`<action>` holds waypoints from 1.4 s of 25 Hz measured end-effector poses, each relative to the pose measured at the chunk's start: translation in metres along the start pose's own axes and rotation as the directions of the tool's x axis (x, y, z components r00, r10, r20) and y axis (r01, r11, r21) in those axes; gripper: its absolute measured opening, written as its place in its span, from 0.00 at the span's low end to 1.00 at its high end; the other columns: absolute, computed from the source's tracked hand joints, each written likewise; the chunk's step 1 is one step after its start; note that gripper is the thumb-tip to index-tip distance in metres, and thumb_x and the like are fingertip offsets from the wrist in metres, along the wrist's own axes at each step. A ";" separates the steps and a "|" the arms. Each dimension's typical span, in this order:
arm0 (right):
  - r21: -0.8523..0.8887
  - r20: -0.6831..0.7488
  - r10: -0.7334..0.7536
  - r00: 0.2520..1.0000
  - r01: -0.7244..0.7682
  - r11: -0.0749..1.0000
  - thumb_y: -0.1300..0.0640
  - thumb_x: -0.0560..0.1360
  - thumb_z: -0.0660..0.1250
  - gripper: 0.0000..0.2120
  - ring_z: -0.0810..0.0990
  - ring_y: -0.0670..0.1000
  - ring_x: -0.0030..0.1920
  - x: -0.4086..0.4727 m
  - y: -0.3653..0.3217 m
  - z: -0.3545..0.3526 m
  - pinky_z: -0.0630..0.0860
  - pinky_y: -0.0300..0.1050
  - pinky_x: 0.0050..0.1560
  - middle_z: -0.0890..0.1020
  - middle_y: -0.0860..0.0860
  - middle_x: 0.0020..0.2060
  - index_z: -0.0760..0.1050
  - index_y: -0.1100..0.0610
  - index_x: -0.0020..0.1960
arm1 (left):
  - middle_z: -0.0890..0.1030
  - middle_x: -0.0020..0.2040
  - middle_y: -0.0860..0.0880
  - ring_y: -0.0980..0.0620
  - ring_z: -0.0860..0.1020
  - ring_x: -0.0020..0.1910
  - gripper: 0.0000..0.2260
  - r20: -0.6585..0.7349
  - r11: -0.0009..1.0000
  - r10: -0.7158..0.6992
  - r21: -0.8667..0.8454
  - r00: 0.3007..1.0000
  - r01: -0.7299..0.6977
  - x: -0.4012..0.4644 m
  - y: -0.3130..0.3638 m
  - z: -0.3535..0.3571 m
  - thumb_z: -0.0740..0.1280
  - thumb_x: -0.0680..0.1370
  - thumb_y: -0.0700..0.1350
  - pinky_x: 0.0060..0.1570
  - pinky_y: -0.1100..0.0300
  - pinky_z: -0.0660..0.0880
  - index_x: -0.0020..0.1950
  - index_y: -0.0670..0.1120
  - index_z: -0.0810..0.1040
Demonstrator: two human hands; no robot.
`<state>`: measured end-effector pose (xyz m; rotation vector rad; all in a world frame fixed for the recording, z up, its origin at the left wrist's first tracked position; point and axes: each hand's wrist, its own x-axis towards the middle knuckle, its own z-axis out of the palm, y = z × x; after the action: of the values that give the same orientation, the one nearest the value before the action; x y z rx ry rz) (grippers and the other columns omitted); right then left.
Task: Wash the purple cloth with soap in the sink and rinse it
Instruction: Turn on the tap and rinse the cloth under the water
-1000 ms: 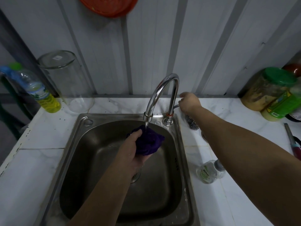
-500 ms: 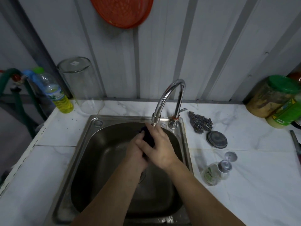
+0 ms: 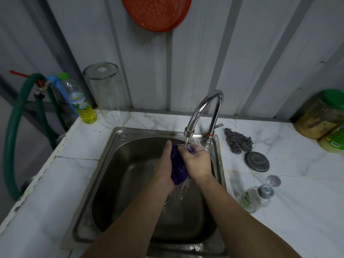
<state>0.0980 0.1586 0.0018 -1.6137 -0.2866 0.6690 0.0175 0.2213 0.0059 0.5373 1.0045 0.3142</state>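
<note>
The purple cloth point(image 3: 177, 165) is bunched between both hands over the steel sink point(image 3: 111, 164), right under the chrome tap point(image 3: 204, 110). My left hand point(image 3: 164, 168) presses it from the left and my right hand point(image 3: 198, 162) from the right, so only a strip of cloth shows. Water runs from the spout onto the cloth's top and streams off below the hands. A yellow soap bottle point(image 3: 82, 105) stands at the counter's back left.
On the counter right of the sink lie a steel scourer point(image 3: 239, 140), a round metal lid point(image 3: 256, 162) and a small tipped bottle point(image 3: 250, 198) with its cap off. A clear glass jar point(image 3: 108, 94) stands back left, green-lidded jars point(image 3: 323, 114) back right, a green hose point(image 3: 11, 131) far left.
My right hand left the tap lever and joined my left hand on the cloth. Both hands now squeeze it under the running water, and more purple shows between them.
</note>
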 end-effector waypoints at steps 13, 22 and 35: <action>0.501 0.329 0.119 0.937 -0.280 0.819 0.59 0.65 0.80 0.34 0.84 0.61 0.57 0.004 -0.001 -0.035 0.81 0.57 0.58 0.82 0.65 0.59 0.73 0.66 0.67 | 0.89 0.49 0.41 0.40 0.88 0.46 0.31 0.081 0.995 -0.046 0.090 0.996 0.038 0.003 0.017 -0.007 0.73 0.67 0.69 0.42 0.47 0.84 0.61 0.49 0.82; 0.034 0.086 -0.128 0.988 0.126 0.991 0.47 0.64 0.79 0.11 0.84 0.47 0.38 -0.018 0.002 -0.003 0.82 0.39 0.41 0.84 0.46 0.35 0.77 0.45 0.38 | 0.89 0.42 0.40 0.41 0.88 0.42 0.25 -0.017 0.999 -0.036 0.017 0.999 0.036 -0.013 0.001 0.015 0.65 0.76 0.68 0.32 0.50 0.84 0.53 0.46 0.82; -0.047 -0.049 0.173 0.984 -0.175 0.983 0.58 0.77 0.69 0.11 0.82 0.52 0.33 0.014 -0.024 0.004 0.81 0.50 0.40 0.82 0.52 0.30 0.78 0.55 0.36 | 0.85 0.40 0.42 0.47 0.84 0.38 0.23 0.163 0.517 0.451 0.754 0.878 -0.405 -0.007 -0.015 0.005 0.49 0.83 0.59 0.43 0.52 0.80 0.45 0.49 0.80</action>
<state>0.1117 0.1731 0.0216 -1.7137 -0.1311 0.7621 0.0181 0.2041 0.0040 1.6141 1.0232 0.3249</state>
